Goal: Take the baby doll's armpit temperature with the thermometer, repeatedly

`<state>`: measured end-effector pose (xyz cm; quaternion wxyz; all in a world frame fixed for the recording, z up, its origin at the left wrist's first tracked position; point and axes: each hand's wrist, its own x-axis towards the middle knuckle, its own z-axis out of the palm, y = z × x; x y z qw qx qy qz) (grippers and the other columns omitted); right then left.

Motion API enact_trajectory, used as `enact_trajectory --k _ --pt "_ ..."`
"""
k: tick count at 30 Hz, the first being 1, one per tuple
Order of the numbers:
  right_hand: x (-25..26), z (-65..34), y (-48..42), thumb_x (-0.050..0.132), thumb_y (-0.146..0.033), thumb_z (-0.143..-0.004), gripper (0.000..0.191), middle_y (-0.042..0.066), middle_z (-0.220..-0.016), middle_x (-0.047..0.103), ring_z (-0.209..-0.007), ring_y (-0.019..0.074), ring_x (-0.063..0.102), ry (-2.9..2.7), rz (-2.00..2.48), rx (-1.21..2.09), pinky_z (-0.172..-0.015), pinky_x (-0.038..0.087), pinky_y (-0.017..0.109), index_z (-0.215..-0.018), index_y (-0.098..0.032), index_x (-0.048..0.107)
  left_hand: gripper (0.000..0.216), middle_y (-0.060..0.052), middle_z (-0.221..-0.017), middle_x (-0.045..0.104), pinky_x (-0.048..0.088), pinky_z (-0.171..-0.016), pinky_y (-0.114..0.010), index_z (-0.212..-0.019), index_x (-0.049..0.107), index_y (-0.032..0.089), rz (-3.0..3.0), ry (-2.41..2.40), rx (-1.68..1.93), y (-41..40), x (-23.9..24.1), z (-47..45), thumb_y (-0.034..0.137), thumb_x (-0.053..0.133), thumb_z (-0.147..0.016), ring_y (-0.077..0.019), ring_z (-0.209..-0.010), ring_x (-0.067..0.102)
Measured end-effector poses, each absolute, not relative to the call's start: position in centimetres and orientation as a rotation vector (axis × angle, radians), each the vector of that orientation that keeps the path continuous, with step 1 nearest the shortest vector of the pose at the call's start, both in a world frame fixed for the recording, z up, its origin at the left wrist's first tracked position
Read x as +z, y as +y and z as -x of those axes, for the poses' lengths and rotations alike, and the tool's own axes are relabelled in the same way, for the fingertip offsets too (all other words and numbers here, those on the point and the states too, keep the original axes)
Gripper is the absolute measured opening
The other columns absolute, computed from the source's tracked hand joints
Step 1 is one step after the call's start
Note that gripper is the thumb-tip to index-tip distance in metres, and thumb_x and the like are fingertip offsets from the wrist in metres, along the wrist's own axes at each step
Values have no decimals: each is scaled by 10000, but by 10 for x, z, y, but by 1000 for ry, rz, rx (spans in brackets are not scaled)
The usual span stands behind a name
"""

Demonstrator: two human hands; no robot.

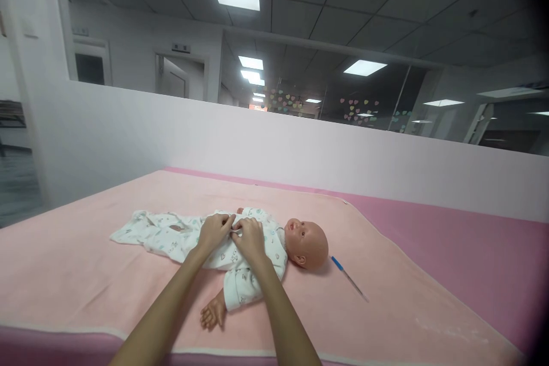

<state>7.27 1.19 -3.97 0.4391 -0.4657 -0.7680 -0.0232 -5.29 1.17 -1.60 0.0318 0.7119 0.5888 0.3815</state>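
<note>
A baby doll [312, 245] lies on its back, head to the right, wearing a white patterned romper [167, 240]. My left hand [214, 231] and my right hand [249, 235] meet over the middle of its front. The fingers of both are pinched on the romper's cloth near its front opening. Exactly what sits between the fingertips is too small to make out. One doll hand [213, 311] sticks out of the near sleeve, below my right forearm. The romper's legs stretch flat to the left, with a gap in the cloth there.
A pen with a blue cap [348, 277] lies right of the doll's head. Under everything is a peach blanket [398, 320] over a pink mat [463, 240]. A low white wall [300, 148] runs along the back, with glass above it.
</note>
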Motion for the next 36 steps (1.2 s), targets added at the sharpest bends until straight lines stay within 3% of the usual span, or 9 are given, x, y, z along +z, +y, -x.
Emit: enact_trajectory --k 9,21,36 --pt "-48 -72 0 519 -155 -761 112 24 -783 615 -830 181 512 -1909 1111 -188 -796 344 325 -805 -215 603 180 15 -640 622 374 -630 -258 -691 557 203 -2119 1532 1206 10 -16 52 254 385 -702 -162 -636 553" --pt "-52 -71 2 522 -131 -766 104 2 -753 619 -805 170 499 -1859 1062 -169 -792 345 314 -757 -214 584 247 9 -678 596 434 -685 -292 -860 542 179 -1971 1293 1119 21 -20 62 230 401 -664 -169 -703 576" --pt "-53 -71 3 532 -131 -770 95 4 -758 616 -810 166 498 -1848 1057 -129 -801 345 309 -763 -205 591 192 -5 -695 646 429 -668 -283 -763 584 183 -1965 1342 1075 24 -22 63 254 457 -637 -173 -684 584"
